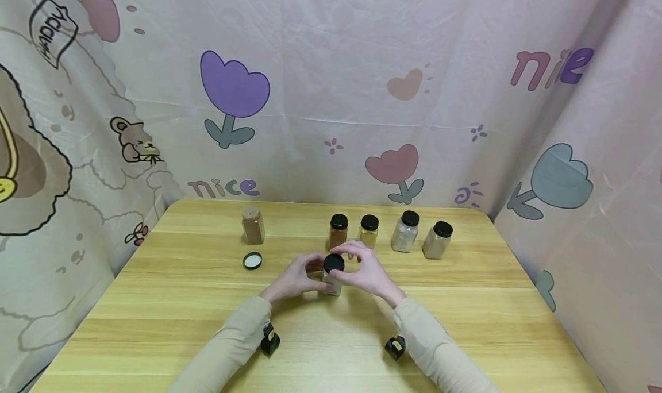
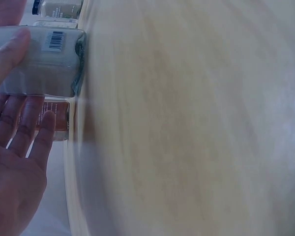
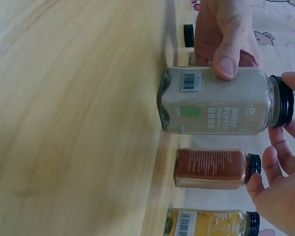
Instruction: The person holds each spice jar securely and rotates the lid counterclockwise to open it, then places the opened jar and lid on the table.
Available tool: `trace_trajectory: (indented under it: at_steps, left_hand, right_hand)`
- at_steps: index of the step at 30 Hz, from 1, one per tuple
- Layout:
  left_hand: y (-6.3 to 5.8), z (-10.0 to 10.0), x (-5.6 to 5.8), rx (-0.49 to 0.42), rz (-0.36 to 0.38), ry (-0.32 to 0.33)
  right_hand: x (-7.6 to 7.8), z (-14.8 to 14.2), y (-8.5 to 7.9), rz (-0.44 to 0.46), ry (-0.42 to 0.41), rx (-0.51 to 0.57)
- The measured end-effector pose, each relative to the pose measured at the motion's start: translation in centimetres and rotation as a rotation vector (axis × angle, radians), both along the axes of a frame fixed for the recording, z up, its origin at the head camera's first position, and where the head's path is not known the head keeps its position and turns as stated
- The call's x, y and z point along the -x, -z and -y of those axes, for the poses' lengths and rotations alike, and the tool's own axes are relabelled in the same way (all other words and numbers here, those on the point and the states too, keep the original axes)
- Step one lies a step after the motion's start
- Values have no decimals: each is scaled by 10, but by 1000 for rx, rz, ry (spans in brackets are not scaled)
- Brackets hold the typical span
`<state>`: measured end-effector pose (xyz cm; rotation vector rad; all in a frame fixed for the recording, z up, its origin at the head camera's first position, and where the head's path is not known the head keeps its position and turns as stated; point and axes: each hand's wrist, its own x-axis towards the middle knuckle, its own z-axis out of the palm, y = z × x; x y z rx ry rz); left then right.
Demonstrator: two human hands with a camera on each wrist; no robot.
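Note:
A clear white pepper jar (image 3: 211, 101) with a black lid (image 1: 333, 262) stands upright at the middle of the table, full of pale powder. My left hand (image 1: 297, 277) grips its body from the left, thumb on the near side and fingers behind. In the right wrist view, that thumb presses beside the barcode. From the right, my right hand (image 1: 366, 270) holds the lid's rim between thumb and fingers. The jar (image 2: 37, 61) shows its side and base in the left wrist view. Behind it stands a jar of red-brown powder (image 3: 211, 168).
At the back left stands a lidless jar of brown powder (image 1: 253, 227), with a loose black lid (image 1: 252, 261), white inside up, in front. A yellow-powder jar (image 1: 369, 239) and two pale-filled jars, one whitish (image 1: 404, 236) and one greyish (image 1: 437, 243), line the back right. A printed curtain (image 1: 320, 94) hangs behind.

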<state>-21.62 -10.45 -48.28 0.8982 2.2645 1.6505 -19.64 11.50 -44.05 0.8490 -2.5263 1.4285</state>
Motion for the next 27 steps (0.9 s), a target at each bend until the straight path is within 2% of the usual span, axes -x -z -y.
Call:
trace_trajectory:
  at_steps: [13, 27]
  left_hand:
    - [0, -1, 0, 4, -15, -3]
    - [2, 0, 1, 1, -13, -5]
  right_hand:
    - [1, 1, 2, 30, 52, 16]
    - [1, -1, 0, 9, -15, 6]
